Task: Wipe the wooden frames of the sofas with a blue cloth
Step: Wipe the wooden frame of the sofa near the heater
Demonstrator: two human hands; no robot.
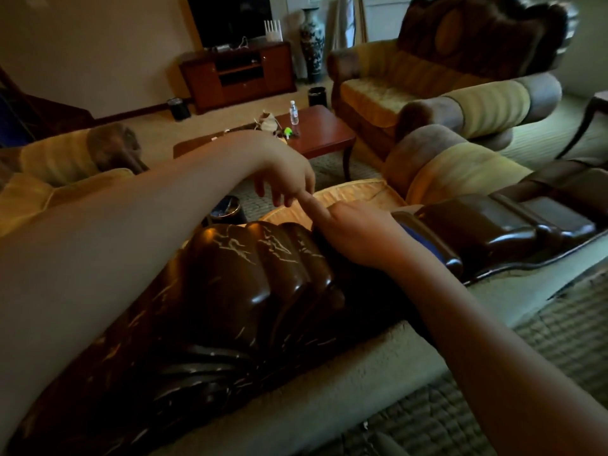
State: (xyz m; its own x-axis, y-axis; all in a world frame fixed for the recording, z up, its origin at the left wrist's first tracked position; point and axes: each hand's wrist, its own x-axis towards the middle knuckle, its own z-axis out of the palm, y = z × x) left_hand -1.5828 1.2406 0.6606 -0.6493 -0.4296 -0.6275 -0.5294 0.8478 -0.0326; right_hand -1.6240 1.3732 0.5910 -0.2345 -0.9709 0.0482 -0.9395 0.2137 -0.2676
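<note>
Right hand: centre of frame, resting on the carved top rail; my index finger points straight out toward the seat, the other fingers curled under. A strip of blue cloth shows at the right edge of my palm, so I judge the cloth is pressed between hand and wood; how much of it I grip is hidden.
Left hand: just above and left of the right hand, fingers hanging loose and slightly spread, holding nothing; its fingertips are touching or nearly touching my right index finger, I cannot tell which.
Wooden frame: dark glossy carved crest running from lower left to the right edge; pale scratch marks on the lobes left of centre.
Reason for placement: I lean over the sofa back from behind, so both forearms cross the rail and the cloth sits in the dip between the carved lobes, where I judge the wiping is in hand.
Seat cushion: yellow, just beyond my hands.
Second sofa: upper right, its dark crest out of my reach.
Coffee table: upper centre, carrying a water bottle and small clutter.
TV cabinet: top centre, against the wall.
Vase: top, right of the cabinet.
</note>
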